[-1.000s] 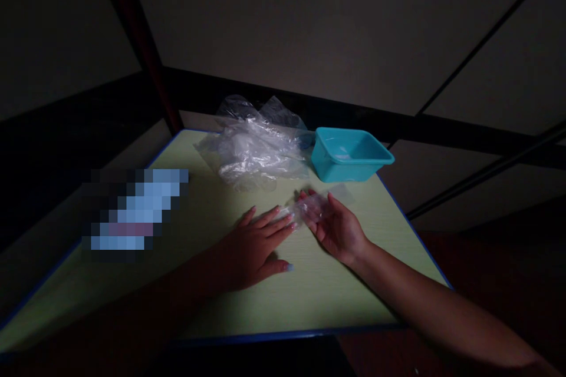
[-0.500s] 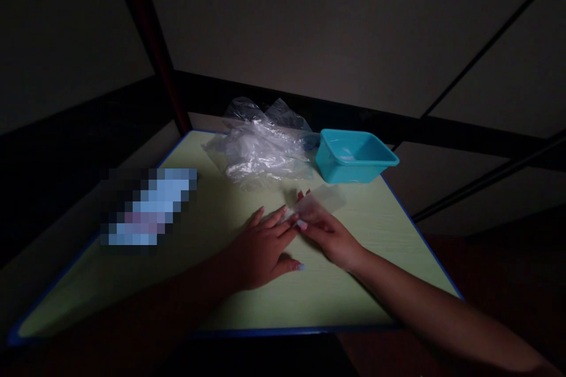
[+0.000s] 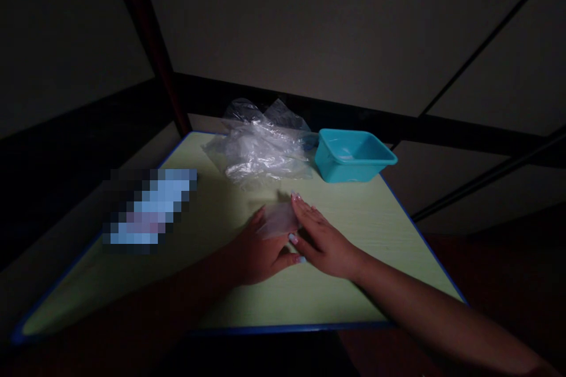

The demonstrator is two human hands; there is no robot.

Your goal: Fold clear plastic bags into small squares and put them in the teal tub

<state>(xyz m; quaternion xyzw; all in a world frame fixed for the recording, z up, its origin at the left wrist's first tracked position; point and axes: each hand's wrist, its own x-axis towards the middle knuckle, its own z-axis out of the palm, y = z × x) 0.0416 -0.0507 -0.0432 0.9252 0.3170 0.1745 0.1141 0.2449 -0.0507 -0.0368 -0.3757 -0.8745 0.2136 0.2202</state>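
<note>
A small translucent plastic piece (image 3: 279, 219), perhaps a little bag or sheet, lies over the fingers of my left hand (image 3: 259, 253). That hand rests low on the table with its thumb held apart, while the plastic partly hides its other fingers. My right hand (image 3: 322, 241) is against the right edge of the plastic, its fingers stretched out and its thumb close to my left thumb. Whether any of the plastic is tucked under the right fingers cannot be made out.
Crumpled clear plastic bags (image 3: 260, 153) lie at the back of the pale green table (image 3: 354, 300). To their right stands a turquoise bin (image 3: 356, 172) near the table edge. A pixelated, bright flat object (image 3: 150, 206) lies at the left edge. Dark panels rise behind.
The plastic piece has swung from the right side over to the left, across my left fingers. My right hand has turned from pinching it to lying with fingers extended along its edge.
</note>
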